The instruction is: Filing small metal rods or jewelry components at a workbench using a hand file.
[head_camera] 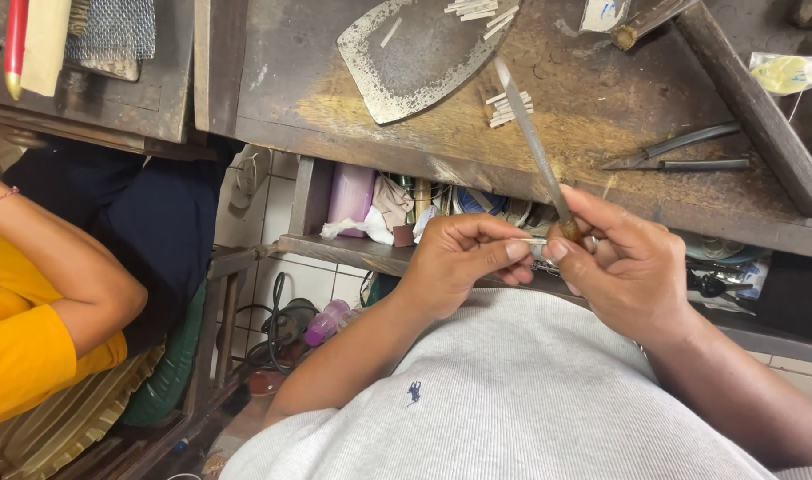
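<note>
A co-worker's arm (59,276) in a yellow sleeve is far left of the left hand (459,262). That hand pinches 1 thin pale stick (535,241) between thumb and fingertips. Just right of it, touching the stick's end, the right hand (624,262) grips a long metal file (529,133), which slants up over the wooden worktop (601,116). Pliers (681,153) lie above the right hand.

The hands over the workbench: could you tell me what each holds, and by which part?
The right hand grips a metal file at its handle end. The left hand pinches a small pale strip by one end between its fingers.
</note>
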